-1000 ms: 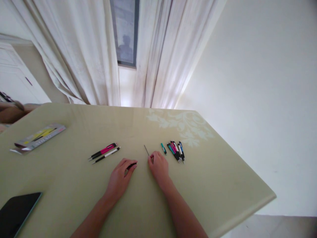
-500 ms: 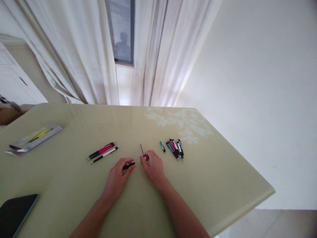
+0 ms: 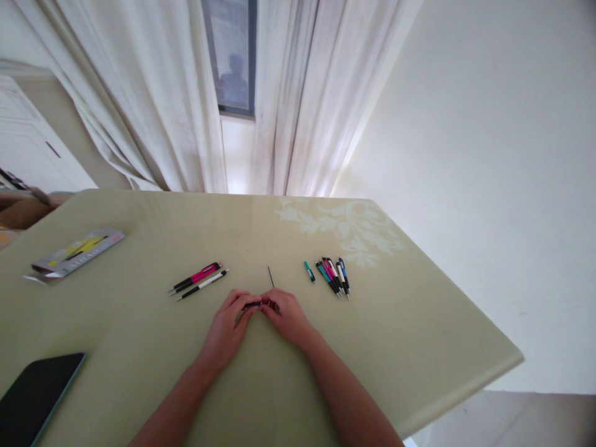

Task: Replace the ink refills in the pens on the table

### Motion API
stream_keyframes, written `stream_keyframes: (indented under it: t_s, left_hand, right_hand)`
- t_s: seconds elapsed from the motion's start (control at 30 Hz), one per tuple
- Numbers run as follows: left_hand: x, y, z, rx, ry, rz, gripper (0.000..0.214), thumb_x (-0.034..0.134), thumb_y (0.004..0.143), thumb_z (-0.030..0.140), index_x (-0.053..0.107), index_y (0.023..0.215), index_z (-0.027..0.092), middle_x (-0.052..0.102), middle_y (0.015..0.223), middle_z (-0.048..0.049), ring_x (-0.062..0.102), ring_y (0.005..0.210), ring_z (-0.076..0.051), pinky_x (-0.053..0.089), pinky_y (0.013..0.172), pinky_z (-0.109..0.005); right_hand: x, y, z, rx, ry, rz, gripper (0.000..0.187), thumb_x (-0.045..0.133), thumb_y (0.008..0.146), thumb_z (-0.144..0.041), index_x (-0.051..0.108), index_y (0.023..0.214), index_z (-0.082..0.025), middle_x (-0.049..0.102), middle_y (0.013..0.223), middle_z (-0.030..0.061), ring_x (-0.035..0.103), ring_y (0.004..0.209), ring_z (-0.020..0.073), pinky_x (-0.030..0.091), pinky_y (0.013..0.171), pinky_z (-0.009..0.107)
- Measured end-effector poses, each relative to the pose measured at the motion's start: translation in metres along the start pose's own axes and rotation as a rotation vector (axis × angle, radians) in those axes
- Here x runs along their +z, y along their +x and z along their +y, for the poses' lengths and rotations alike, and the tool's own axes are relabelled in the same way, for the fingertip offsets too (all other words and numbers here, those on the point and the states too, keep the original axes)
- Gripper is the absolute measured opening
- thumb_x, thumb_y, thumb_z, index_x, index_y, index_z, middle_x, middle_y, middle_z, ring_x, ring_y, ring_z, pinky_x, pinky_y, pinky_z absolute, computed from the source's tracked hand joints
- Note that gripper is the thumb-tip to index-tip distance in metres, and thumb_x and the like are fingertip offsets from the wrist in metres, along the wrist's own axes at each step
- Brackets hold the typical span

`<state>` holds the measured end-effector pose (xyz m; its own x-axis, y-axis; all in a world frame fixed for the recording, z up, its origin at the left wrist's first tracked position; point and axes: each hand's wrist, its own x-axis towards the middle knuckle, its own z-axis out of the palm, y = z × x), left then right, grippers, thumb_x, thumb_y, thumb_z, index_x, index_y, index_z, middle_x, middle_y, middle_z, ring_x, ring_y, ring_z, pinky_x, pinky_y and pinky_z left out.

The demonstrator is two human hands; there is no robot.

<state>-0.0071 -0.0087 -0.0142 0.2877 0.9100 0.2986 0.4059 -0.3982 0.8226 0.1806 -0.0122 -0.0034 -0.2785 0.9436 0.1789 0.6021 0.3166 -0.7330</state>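
Observation:
My left hand (image 3: 226,328) is closed around a short black pen barrel (image 3: 252,305). Its end reaches the fingertips of my right hand (image 3: 287,318), which pinch at that end; whatever small piece they grip is hidden. Just beyond the right fingers a thin dark refill (image 3: 270,275) lies on the table. To the right of it lies a teal pen barrel piece (image 3: 309,272), shorter than the whole pens. Two pink-and-black pens (image 3: 195,277) and a white-and-black pen (image 3: 202,285) rest left of my hands.
A cluster of several pens (image 3: 333,277) in mixed colours lies at the right. On the far left of the table (image 3: 153,347) is an opened grey-and-yellow box (image 3: 77,253). A dark flat device (image 3: 40,397) sits at the near left. Curtains (image 3: 177,124) hang behind the table.
My hands have come together, so the right fingertips now meet the black barrel's end. The refill stays on the table beyond the right hand. The view has shifted slightly.

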Motion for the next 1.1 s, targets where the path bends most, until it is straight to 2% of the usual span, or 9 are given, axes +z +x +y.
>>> stream_keyframes:
  t_s: [0.17,0.27,0.33,0.43,0.53,0.67,0.8,1.1]
  left_hand:
    - [0.002,-0.001,0.000,0.000,0.033,-0.028,0.031,0.041,0.101,0.028,0.069,0.114,0.025,0.063,0.112,-0.0086,0.062,0.108,-0.023,0.052,0.100,-0.040]
    - [0.002,-0.001,0.002,0.013,0.034,-0.024,0.030,0.041,0.102,0.029,0.067,0.115,0.024,0.063,0.113,-0.0084,0.062,0.109,-0.023,0.052,0.100,-0.040]
    - [0.002,0.000,0.003,-0.004,0.040,0.031,0.028,0.044,0.101,0.032,0.067,0.114,0.023,0.064,0.112,-0.0082,0.062,0.106,-0.023,0.053,0.097,-0.039]
    - [0.001,0.002,0.004,-0.073,0.046,0.125,0.029,0.046,0.100,0.035,0.069,0.111,0.022,0.064,0.111,-0.0084,0.064,0.100,-0.023,0.057,0.088,-0.036]
    - [0.001,0.003,0.004,-0.119,0.040,0.140,0.030,0.048,0.098,0.037,0.071,0.110,0.023,0.065,0.110,-0.0079,0.066,0.094,-0.022,0.059,0.082,-0.035]
    - [0.002,0.003,0.003,-0.106,0.045,0.104,0.031,0.047,0.098,0.038,0.072,0.110,0.023,0.066,0.110,-0.0083,0.066,0.095,-0.022,0.058,0.082,-0.036]
    - [0.003,0.002,0.001,-0.087,0.054,0.102,0.030,0.048,0.099,0.037,0.072,0.111,0.023,0.066,0.111,-0.0081,0.065,0.097,-0.022,0.057,0.083,-0.035]
    - [0.003,0.002,0.001,-0.091,0.057,0.080,0.028,0.049,0.098,0.036,0.071,0.111,0.024,0.067,0.110,-0.0064,0.066,0.093,-0.021,0.056,0.082,-0.034]
  right_hand:
    - [0.004,0.000,0.001,0.012,-0.050,-0.017,0.012,0.063,0.097,-0.025,0.074,0.097,-0.020,0.071,0.087,0.0020,0.064,0.080,0.0152,0.048,0.075,0.024]
    - [0.005,0.000,0.002,0.008,-0.020,0.015,0.014,0.061,0.098,-0.023,0.075,0.100,-0.021,0.072,0.089,0.0021,0.065,0.082,0.0153,0.049,0.079,0.024]
    - [0.003,0.001,0.004,0.014,-0.007,0.091,0.015,0.061,0.098,-0.023,0.076,0.101,-0.021,0.072,0.091,0.0032,0.066,0.083,0.0155,0.049,0.080,0.025]
    - [-0.003,0.004,0.011,0.062,-0.048,0.279,0.017,0.060,0.097,-0.022,0.076,0.105,-0.020,0.070,0.099,0.0066,0.066,0.091,0.0171,0.050,0.084,0.026]
    - [-0.011,0.009,0.021,0.169,-0.158,0.374,0.021,0.058,0.097,-0.020,0.071,0.113,-0.021,0.070,0.098,0.0066,0.065,0.092,0.0190,0.049,0.087,0.029]
    - [-0.014,0.016,0.030,0.274,-0.259,0.349,0.017,0.059,0.094,-0.017,0.066,0.109,-0.020,0.070,0.090,0.0034,0.064,0.087,0.0190,0.047,0.081,0.029]
    - [-0.012,0.017,0.029,0.270,-0.352,0.307,0.009,0.057,0.095,-0.016,0.065,0.095,-0.020,0.068,0.094,0.0042,0.062,0.086,0.0181,0.045,0.079,0.027]
    - [-0.011,0.015,0.025,0.222,-0.444,0.264,0.014,0.056,0.099,-0.020,0.070,0.097,-0.022,0.067,0.097,0.0067,0.062,0.094,0.0207,0.048,0.084,0.030]
